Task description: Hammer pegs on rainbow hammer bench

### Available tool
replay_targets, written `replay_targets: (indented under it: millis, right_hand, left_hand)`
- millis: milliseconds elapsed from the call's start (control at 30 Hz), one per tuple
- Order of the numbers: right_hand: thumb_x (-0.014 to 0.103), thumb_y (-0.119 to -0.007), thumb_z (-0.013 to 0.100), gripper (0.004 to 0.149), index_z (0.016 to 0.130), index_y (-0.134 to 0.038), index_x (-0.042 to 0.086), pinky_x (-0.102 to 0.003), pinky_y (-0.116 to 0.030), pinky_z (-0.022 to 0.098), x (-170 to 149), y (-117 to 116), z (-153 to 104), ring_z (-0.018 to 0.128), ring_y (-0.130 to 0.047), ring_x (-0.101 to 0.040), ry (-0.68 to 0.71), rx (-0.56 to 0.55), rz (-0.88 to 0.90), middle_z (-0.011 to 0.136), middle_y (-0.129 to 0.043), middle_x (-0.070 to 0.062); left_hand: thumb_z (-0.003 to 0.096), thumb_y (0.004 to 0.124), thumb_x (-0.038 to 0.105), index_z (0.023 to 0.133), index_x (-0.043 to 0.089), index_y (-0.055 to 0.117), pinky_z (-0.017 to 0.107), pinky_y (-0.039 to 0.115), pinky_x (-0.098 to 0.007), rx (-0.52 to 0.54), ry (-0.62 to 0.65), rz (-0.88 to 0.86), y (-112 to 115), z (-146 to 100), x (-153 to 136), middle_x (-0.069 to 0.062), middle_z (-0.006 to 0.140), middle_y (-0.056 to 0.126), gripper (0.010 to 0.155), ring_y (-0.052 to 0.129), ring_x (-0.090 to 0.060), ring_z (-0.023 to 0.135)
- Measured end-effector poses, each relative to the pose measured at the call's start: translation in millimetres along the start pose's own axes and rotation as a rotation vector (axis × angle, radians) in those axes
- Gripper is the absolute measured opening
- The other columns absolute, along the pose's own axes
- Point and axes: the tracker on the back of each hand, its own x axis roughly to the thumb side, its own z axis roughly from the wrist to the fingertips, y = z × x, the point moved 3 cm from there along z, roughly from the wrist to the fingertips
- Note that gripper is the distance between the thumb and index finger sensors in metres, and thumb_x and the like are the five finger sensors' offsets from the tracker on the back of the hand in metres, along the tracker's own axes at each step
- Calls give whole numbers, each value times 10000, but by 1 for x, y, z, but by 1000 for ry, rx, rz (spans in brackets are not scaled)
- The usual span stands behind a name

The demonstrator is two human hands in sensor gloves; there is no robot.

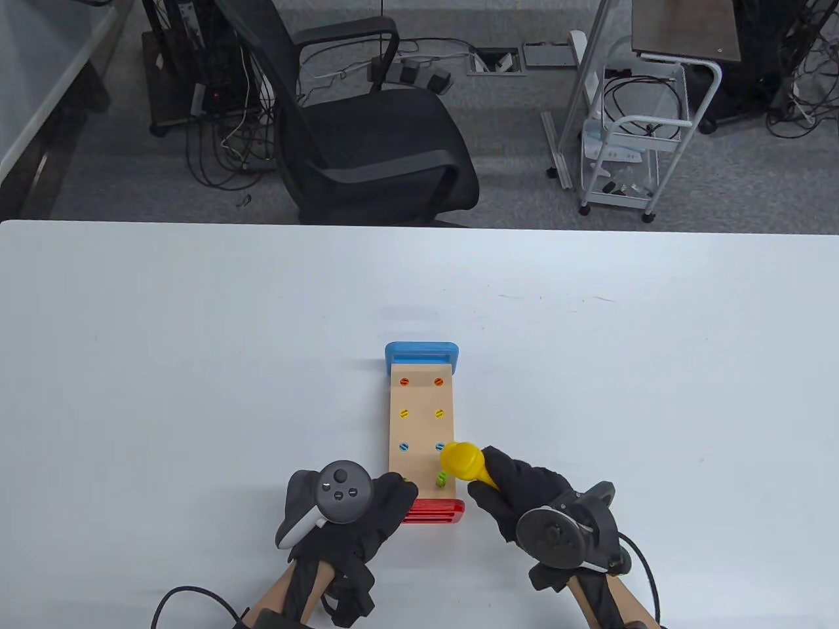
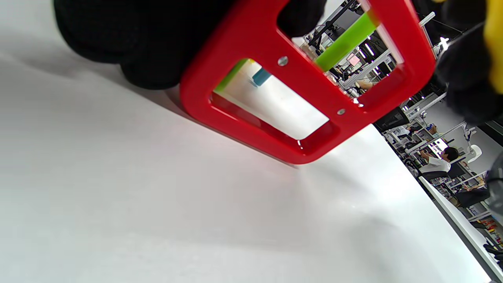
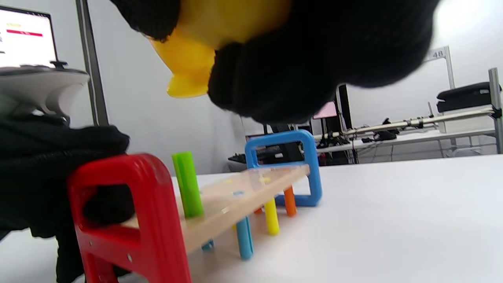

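Observation:
The hammer bench (image 1: 421, 432) is a wooden board between a blue end frame (image 1: 421, 354) and a red end frame (image 1: 432, 511). Orange, yellow and blue pegs sit flush with the board. One green peg (image 1: 442, 479) stands up near the red end; it also shows in the right wrist view (image 3: 186, 184). My left hand (image 1: 367, 508) holds the red end (image 2: 251, 51) at its left corner. My right hand (image 1: 518, 495) grips a yellow hammer (image 1: 467, 462), its head raised just above the green peg (image 3: 188, 59).
The white table (image 1: 196, 367) spreads wide on all sides of the bench. A black office chair (image 1: 367, 131) and a white cart (image 1: 629, 131) stand beyond the far edge.

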Motion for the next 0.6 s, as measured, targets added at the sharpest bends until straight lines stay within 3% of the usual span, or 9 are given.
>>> replay_targets:
  millis: [100, 167, 200, 233, 367, 500, 533, 567, 600]
  right_hand:
    - [443, -575, 605, 608, 1005, -687, -2, -399, -879, 272, 5, -10, 0, 370, -997, -281, 19, 13, 26, 637, -970, -120]
    - [437, -588, 607, 608, 998, -706, -14, -403, -874, 258, 3, -31, 1, 350, -996, -289, -7, 184, -59, 621, -978, -130]
    - [462, -549, 611, 610, 1009, -676, 18, -365, -885, 270, 3, -28, -1, 363, -1001, -246, -6, 177, -86, 637, -966, -83]
    - [436, -588, 605, 609, 986, -717, -21, -395, -874, 237, 7, -21, 1, 322, -996, -283, 29, 101, -58, 598, -984, -127]
    - [443, -562, 612, 612, 993, -701, -15, -382, -874, 242, 13, 4, -2, 327, -995, -269, 37, -55, 25, 605, -978, -111]
    - [437, -568, 609, 612, 991, -708, -21, -392, -871, 232, 3, -35, -2, 316, -994, -283, -14, 156, -55, 598, -981, -124]
    - [464, -530, 615, 612, 1001, -685, 15, -345, -887, 239, 2, -30, -3, 322, -1003, -229, 3, 136, -75, 606, -976, -70]
    - [424, -593, 608, 611, 967, -745, -46, -397, -865, 196, 6, -24, 1, 268, -992, -291, 24, 84, -15, 552, -999, -141]
    - [449, -558, 616, 611, 991, -712, -9, -370, -871, 227, 7, -15, 1, 303, -992, -259, -3, 93, -30, 586, -983, -104]
  left_hand:
    - [587, 372, 648, 875, 278, 683, 542, 797, -615, -1, 1, -1, 0, 0, 0, -337, 1007, 825, 562, 906, -576, 775]
    - [587, 373, 648, 875, 278, 683, 543, 796, -616, -4, 1, -4, 0, 0, 0, -337, 1006, 826, 563, 906, -577, 773]
    - [587, 373, 648, 876, 276, 683, 544, 795, -616, -5, 1, -4, 0, 0, 0, -339, 1007, 822, 563, 903, -578, 775]
    - [587, 373, 648, 876, 276, 684, 543, 796, -617, -5, 1, -5, 0, 0, 0, -339, 1007, 824, 564, 905, -578, 774]
    - [587, 372, 646, 876, 275, 684, 542, 795, -618, -2, 3, -4, 0, 0, 0, -338, 1007, 825, 564, 905, -578, 773]
    - [588, 371, 646, 875, 277, 684, 543, 794, -617, -3, 2, -4, 0, 0, 0, -340, 1006, 823, 563, 905, -578, 773]
    - [587, 370, 647, 875, 277, 683, 543, 795, -617, -1, 2, -4, 0, 0, 0, -338, 1007, 823, 563, 903, -578, 773]
    - [587, 371, 646, 875, 277, 683, 542, 796, -616, 1, 2, -3, 0, 0, 0, -338, 1007, 825, 562, 905, -577, 773]
    - [588, 371, 645, 875, 276, 683, 542, 795, -617, 0, 3, -3, 0, 0, 0, -337, 1006, 826, 563, 905, -579, 772]
